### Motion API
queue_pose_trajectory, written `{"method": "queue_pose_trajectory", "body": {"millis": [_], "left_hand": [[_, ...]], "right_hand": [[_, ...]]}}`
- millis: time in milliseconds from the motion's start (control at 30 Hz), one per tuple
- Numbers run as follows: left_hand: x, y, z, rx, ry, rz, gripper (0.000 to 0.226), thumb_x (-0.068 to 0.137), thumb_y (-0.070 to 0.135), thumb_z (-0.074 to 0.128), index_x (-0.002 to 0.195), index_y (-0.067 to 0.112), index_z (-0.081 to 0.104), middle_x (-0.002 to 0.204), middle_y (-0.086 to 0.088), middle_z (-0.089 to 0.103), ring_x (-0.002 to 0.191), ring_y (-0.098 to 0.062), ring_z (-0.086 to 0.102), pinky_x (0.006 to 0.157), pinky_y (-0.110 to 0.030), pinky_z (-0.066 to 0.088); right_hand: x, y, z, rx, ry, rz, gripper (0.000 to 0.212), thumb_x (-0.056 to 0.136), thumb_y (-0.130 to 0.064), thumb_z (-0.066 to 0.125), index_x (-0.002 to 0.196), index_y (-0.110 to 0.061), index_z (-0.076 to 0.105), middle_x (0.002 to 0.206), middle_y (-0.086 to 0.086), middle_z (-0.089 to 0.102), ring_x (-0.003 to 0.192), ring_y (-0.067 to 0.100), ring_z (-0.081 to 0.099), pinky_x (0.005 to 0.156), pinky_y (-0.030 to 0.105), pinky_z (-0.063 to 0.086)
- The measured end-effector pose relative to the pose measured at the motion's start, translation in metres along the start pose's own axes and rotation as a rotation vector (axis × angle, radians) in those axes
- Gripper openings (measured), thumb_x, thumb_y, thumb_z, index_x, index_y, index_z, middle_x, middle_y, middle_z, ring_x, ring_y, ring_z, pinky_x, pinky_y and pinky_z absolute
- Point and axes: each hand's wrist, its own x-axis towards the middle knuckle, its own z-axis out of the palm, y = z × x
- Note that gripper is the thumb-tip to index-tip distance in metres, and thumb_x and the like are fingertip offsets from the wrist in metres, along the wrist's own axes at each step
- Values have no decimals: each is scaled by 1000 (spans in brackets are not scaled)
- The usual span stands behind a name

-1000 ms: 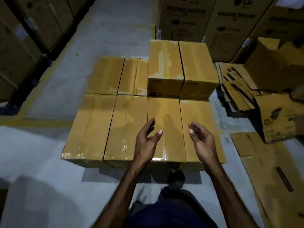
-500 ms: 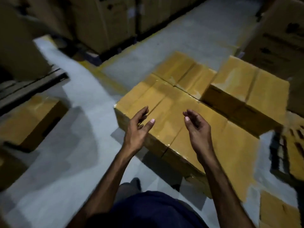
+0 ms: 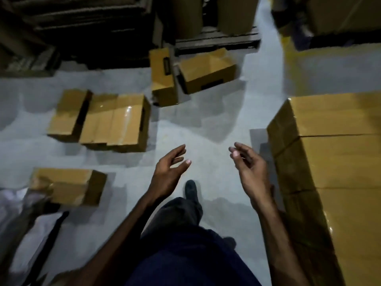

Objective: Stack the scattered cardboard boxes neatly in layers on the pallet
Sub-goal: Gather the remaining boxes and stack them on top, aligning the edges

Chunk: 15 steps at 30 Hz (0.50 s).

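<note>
Both grips are spread and hold nothing: the left hand (image 3: 169,169) and the right hand (image 3: 250,172) hang loose-fingered over the grey floor (image 3: 206,129), palms turned toward each other.

Head view, taking the stacked boxes (image 3: 329,162) at the right edge as the landmark: the scattered boxes lie well apart from them, to the left. The taped box (image 3: 115,122) lies ahead and left of the left hand, its long axis running left to right, so the left hand looks nearer. Further from the stack, a smaller box (image 3: 68,185) sits low left; two more (image 3: 193,73) lie beyond.
</note>
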Motion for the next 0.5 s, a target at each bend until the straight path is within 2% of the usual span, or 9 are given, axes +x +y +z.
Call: {"method": "queue_pose_trajectory", "body": {"millis": [200,300,400,500], "left_hand": [[-34,-56,-110,-121,273,-44,78,81,62,74,150,28,58,142,11,66,128,-4,63,112,-49,51],[-26,-73,-162,-146,330,-29,77,81,64,71,149,30,58,144,14,64,128,-3,62,111,-46,52],[-15,-89,-229,-148,376,-2,70,86,57,69,151,35,55,146,15,62,131,-3,60,106,-37,52],[-8,-116,-302,-173,450,-22,60,95,42,72,152,30,55,147,14,61,130,-4,60,104,-33,52]], "right_hand": [[-18,-29,114,-99,-268,-30,30,104,-28,65,133,-24,67,121,-14,76,119,0,66,110,34,50],[-10,-41,173,-134,-320,-47,29,103,-32,66,132,-27,68,123,-14,75,121,2,65,111,38,50],[3,-51,246,-167,-353,-65,31,102,-37,66,132,-29,69,128,-12,73,123,4,65,111,45,51],[20,-58,334,-205,-439,-95,32,103,-36,65,133,-27,69,130,-10,72,124,6,65,111,47,52]]}}
